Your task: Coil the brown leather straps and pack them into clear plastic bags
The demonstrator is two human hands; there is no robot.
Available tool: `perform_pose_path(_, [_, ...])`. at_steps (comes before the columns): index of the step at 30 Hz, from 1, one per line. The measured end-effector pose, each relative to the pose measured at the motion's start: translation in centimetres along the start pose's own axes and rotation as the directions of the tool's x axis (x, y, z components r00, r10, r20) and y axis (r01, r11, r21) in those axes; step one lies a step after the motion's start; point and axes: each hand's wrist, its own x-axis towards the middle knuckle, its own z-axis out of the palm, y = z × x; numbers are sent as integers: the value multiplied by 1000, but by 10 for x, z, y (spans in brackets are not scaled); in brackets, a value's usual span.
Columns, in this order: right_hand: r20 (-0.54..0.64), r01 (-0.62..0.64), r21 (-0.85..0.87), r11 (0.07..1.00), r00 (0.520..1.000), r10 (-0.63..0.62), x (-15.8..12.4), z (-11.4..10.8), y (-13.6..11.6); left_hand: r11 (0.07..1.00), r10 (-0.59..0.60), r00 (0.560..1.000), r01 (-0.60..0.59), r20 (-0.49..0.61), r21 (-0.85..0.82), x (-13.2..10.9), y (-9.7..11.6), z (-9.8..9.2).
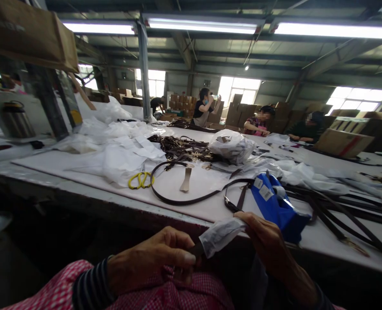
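Close to my lap, my left hand (160, 254) pinches the end of a dark strap (198, 254) between thumb and fingers. A thin white wrapper (221, 234) covers the strap beyond that end. My right hand (268, 241) is closed on the wrapper's other end; its fingertips are partly hidden. Just past it, a blue box (275, 206) with white labels sits at the table edge. A dark belt-like strap with a buckle (231, 204) curves across the table. Yellow-handled scissors (141, 180) and a brown paper tag (185, 180) lie behind it.
A heap of dark straps with metal clips (184, 148) lies mid-table, beside a filled clear plastic bag (232, 145). White sheets (126, 155) are piled on the left. More straps (336, 215) spread to the right. Several people work across the table, near a cardboard box (342, 142).
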Motion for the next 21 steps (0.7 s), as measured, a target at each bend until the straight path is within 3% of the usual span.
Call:
perform_pose_path(8, [12, -193, 113, 975, 981, 193, -10, 6, 9, 999, -41, 999, 41, 24, 8, -4, 6, -2])
perform_pose_path(14, [127, -436, 324, 839, 899, 419, -10, 16, 6, 989, -74, 986, 92, 148, -118, -6, 5, 10])
perform_pose_path(16, [110, -488, 389, 782, 867, 486, -11, 29, -1, 986, -7, 993, 26, 115, -164, -7, 14, 18])
perform_pose_path(18, [111, -534, 463, 708, 827, 551, -12, 46, -15, 972, 142, 990, -139, 2, -187, -4, 28, 27])
perform_pose_path(19, [139, -555, 510, 657, 808, 573, -12, 55, -24, 953, 227, 972, -236, -66, -189, 0, 37, 32])
perform_pose_path(21, [246, -585, 615, 530, 780, 575, -11, 75, -46, 889, 384, 895, -424, -227, -171, 13, 51, 41])
